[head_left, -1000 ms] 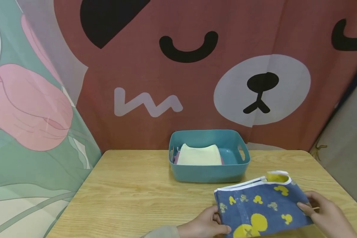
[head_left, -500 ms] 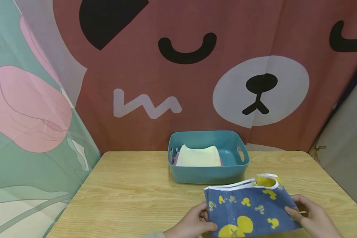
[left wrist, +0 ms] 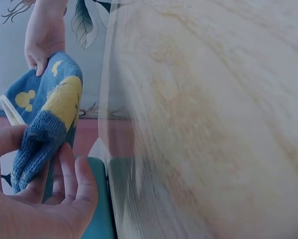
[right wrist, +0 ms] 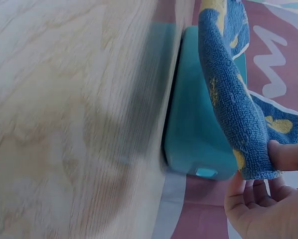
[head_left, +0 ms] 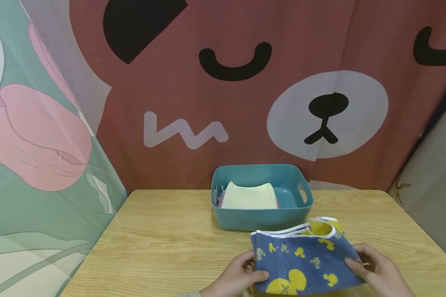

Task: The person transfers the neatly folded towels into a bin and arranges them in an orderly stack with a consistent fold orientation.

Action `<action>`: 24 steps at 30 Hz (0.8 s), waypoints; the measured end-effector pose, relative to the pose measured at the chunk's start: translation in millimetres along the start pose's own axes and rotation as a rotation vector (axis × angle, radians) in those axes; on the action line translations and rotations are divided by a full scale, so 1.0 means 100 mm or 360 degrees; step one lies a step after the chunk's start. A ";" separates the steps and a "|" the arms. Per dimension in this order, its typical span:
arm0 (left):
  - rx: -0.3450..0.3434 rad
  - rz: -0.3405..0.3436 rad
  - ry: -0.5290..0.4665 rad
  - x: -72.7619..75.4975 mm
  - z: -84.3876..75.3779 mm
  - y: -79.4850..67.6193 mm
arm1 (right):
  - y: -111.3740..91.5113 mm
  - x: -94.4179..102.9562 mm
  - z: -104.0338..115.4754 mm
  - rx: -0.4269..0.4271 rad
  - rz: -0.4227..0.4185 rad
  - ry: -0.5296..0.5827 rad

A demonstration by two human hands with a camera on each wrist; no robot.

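A blue towel (head_left: 304, 264) with yellow mouse-head patterns and white edging hangs folded above the table, its top edge gaping at the right. My left hand (head_left: 238, 275) pinches its left side, thumb in front; in the left wrist view the fingers (left wrist: 72, 179) are behind the folded cloth. At the towel's right side my right hand (head_left: 380, 270) pinches it between thumb and fingers, also visible in the right wrist view. Behind the towel stands a teal plastic basket (head_left: 262, 219). Inside its left part lies a folded cream cloth (head_left: 250, 197), with something pink partly hidden beneath it.
The wooden table (head_left: 163, 243) reaches back to a curtain (head_left: 178, 165) printed with a brown bear face. On the left hangs a flower-printed curtain (head_left: 41, 136). A grey fabric panel (head_left: 435, 181) borders the right side.
Both hands have carried the towel leftward, keeping their hold on its two sides. The basket and the cloth in it have stayed put.
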State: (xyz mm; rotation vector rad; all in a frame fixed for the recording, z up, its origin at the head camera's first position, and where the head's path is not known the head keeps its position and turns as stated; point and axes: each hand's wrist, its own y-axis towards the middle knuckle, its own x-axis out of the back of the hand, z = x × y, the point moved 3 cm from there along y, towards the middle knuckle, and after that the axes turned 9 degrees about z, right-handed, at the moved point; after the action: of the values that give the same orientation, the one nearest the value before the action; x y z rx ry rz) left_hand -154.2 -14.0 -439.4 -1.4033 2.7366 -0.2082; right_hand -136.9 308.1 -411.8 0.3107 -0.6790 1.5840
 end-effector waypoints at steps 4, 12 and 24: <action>0.0012 -0.0061 0.0044 0.05 0.00 0.01 | 0.02 -0.05 0.03 -0.0017 0.0006 0.0007; -0.0022 -0.0069 0.0043 0.18 -0.07 -0.06 | 0.05 -0.14 0.04 -0.0042 0.0043 0.0061; -0.0086 -0.0176 0.0101 0.29 -0.04 -0.16 | 0.04 -0.23 0.08 -0.0072 0.0026 0.0007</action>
State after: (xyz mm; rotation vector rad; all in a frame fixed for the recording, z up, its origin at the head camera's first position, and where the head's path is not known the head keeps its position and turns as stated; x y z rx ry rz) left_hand -158.5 -46.7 -432.5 -1.5911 2.7363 -0.1887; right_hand -139.0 284.4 -419.4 0.2684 -0.7146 1.5824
